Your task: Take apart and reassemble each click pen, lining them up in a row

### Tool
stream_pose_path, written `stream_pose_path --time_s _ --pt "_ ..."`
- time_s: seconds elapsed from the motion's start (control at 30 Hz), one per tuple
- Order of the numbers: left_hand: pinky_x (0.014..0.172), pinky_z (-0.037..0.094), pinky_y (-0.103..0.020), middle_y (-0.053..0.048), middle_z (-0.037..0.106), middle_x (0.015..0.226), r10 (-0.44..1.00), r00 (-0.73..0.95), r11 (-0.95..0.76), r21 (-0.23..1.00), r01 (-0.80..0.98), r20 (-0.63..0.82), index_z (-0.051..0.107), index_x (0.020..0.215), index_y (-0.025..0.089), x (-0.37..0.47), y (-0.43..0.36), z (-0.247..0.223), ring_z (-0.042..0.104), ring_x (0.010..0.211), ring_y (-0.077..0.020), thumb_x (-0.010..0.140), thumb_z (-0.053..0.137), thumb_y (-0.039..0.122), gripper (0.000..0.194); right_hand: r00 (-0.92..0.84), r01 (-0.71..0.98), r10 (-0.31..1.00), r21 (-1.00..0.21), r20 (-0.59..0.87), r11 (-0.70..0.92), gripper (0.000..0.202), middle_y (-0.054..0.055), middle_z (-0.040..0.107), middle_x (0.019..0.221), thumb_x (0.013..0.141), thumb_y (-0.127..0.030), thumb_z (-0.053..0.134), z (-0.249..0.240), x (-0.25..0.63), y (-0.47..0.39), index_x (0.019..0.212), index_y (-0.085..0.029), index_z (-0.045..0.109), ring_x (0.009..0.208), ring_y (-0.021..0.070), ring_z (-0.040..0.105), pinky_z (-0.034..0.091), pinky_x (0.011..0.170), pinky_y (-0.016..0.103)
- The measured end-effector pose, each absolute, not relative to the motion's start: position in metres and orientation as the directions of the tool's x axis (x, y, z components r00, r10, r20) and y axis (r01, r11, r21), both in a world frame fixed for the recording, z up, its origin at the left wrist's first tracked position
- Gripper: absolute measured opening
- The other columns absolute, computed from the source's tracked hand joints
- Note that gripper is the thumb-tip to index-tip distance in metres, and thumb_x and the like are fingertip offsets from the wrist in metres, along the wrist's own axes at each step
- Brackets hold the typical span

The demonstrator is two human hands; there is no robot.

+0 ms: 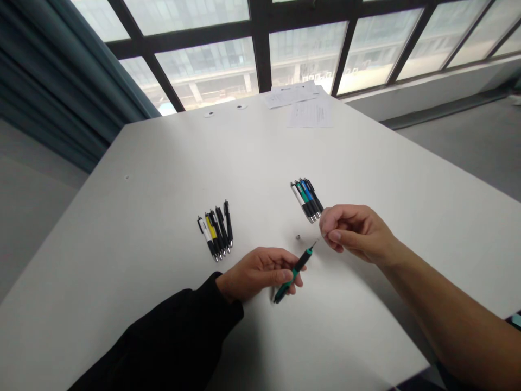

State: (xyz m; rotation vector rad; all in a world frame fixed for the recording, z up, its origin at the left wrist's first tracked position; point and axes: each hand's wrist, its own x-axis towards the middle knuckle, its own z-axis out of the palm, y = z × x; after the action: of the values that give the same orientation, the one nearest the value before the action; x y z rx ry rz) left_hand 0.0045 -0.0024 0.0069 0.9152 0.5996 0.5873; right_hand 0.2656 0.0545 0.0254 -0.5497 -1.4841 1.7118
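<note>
Both hands are up over the table: left hand [268, 269] has the green pen [298, 267] pinched between thumb and fingers, right hand [358, 233] has thumb and fingertips pressed together just past the pen's front end. Can't tell if anything's caught in them; it's too tiny and blurry to make out.

Biggest worry is the table [163, 163] itself. It's wide, smooth and flat, so anything round that gets dropped could roll, and the near edge isn't far from my right arm.

Next, the two rows of pens. The left row [215, 231], five of them, lies well apart from the pen, so a bump seems unlikely. The right row [307, 199], four pens, sits right beside my right fingers, and a careless knuckle could knock it crooked.

Green pen's tilted, front end up and away from me. If my left grip loosens, it could slip or tip its insides out.

The thin tip [315, 244] poking out looks easy to bend if I tug sideways.

Smallest is the little metal piece [298, 237] loose on the table, near the pen's front. One sleeve or finger brush could send it rolling.
</note>
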Motion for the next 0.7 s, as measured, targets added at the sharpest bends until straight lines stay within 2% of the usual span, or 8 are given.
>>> stream_pose_path --time_s 0.7 --pt "0.064 0.054 -0.024 -0.01 0.074 0.087 0.69 0.677 0.493 0.852 -0.179 -0.257 0.073 0.105 0.01 0.005 -0.002 0.007 0.068 0.068 -0.0136 0.082 0.08 0.033 0.032 -0.668 -0.093 0.734 -0.992 0.125 0.084 0.009 0.002 0.061 0.073 0.091 -0.021 0.071 0.04 0.263 0.051 0.093 -0.013 0.073 0.058 0.0071 0.052 0.042 0.053 0.019"
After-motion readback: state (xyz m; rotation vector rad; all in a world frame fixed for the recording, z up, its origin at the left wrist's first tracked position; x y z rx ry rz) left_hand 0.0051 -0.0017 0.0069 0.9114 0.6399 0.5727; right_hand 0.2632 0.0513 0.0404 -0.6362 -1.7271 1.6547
